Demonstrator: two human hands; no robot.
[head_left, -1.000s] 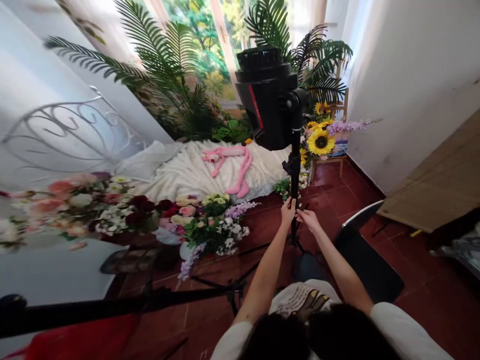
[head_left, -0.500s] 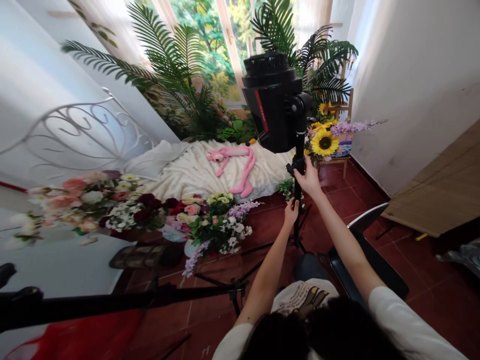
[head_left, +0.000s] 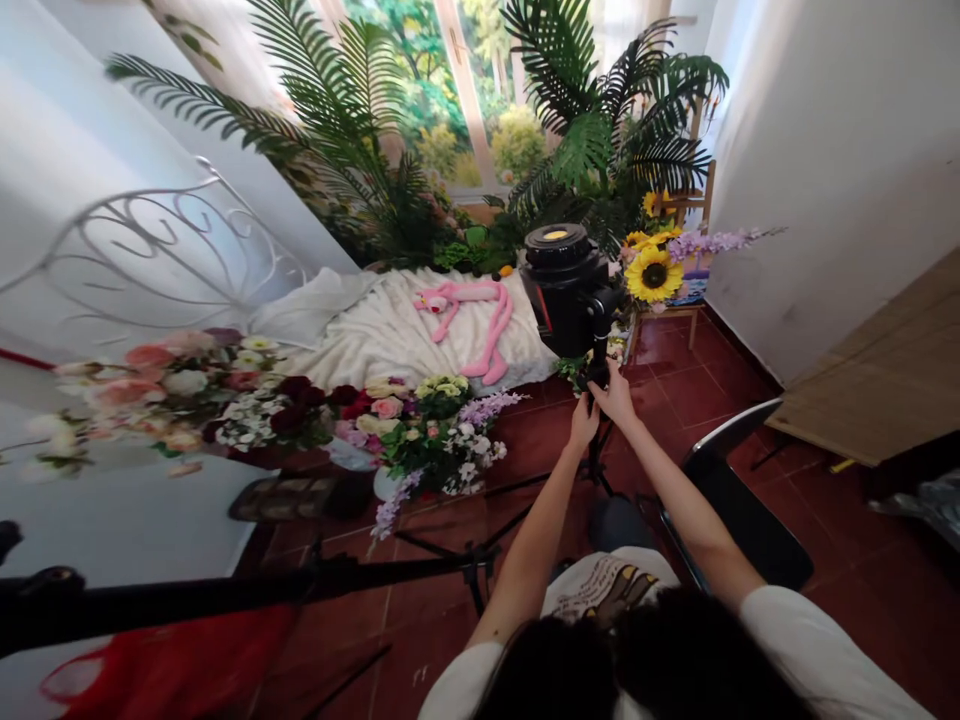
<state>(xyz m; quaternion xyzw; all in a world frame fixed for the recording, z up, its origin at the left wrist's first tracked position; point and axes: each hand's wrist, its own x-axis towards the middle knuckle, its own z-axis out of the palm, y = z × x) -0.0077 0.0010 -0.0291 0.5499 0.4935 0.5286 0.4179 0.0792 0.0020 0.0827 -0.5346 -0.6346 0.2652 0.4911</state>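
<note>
A black studio light (head_left: 564, 295) with a red stripe on its side sits on top of a black light stand (head_left: 594, 452) in front of me. My right hand (head_left: 615, 396) is closed around the upper part of the stand, at the clamp knob just below the light. Directly below and left of it, my left hand (head_left: 584, 422) grips the stand's pole. The two hands nearly touch. Parts of the pole and knob are hidden behind my fingers. The stand's legs spread over the red tiled floor (head_left: 525, 420).
Left of the stand, a pink plush toy (head_left: 489, 330) lies on a bed with a white blanket (head_left: 375, 335). Bunches of flowers (head_left: 442, 430) line its near side. A second black stand (head_left: 375, 575) crosses at lower left. A black chair (head_left: 739, 520) is close on my right.
The studio light has come down, with its top now much lower in the view. My right hand has moved down with it, closer to my left hand, which stays on the pole.
</note>
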